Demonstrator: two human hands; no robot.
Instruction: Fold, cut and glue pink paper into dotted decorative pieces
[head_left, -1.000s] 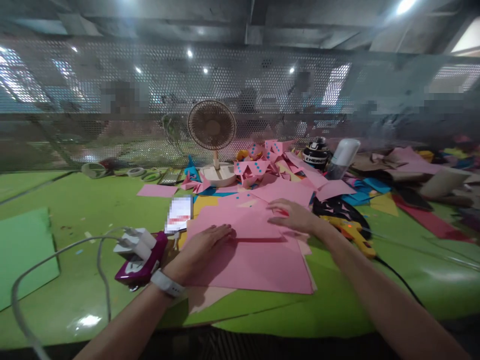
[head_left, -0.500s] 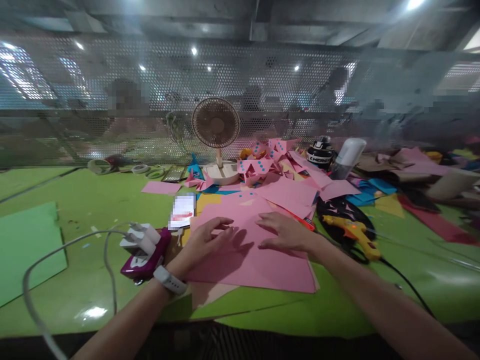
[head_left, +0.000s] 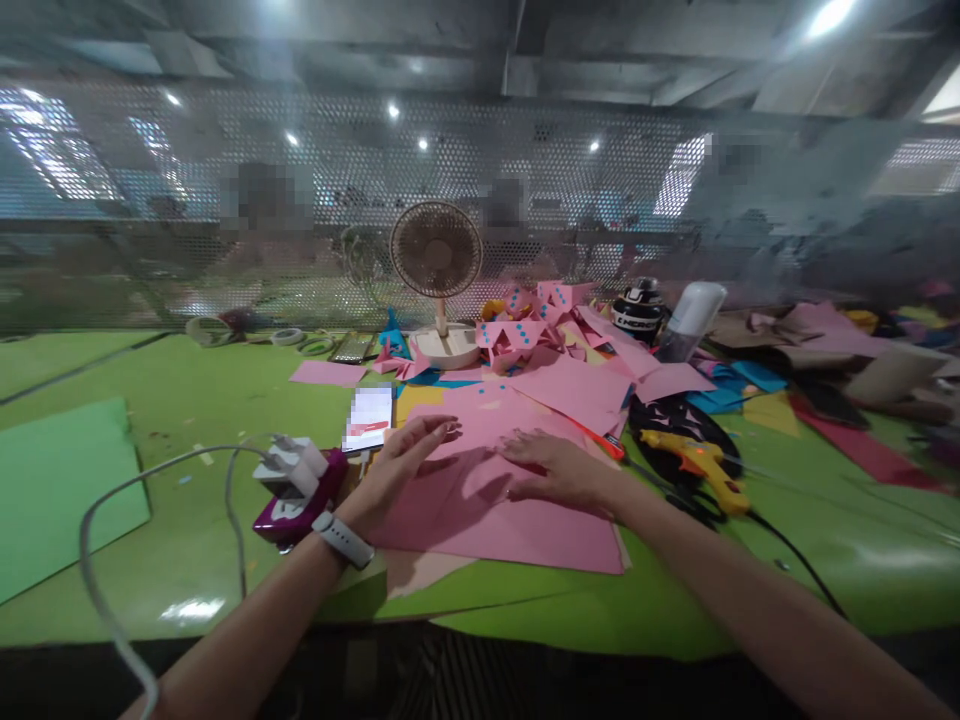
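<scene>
A large pink paper sheet lies in front of me on top of other pink and beige sheets. Over its left part is my left hand, fingers stretched out and holding nothing; a white watch band is round that wrist. My right hand is over the sheet's right half, palm down with fingers spread, also with nothing in it. Both hands cast shadows on the paper; whether the fingertips touch it I cannot tell. Just beyond the left hand lies a phone with its screen lit.
Left stands a purple power strip with white chargers and a looping cable. Right, a yellow glue gun rests on a black round plate. Behind are a fan, folded pink paper pieces and a clear bottle.
My left hand has risen slightly on the sheet, away from me. The right hand has shifted a little left, fingers still spread. The whole view has moved slightly.
</scene>
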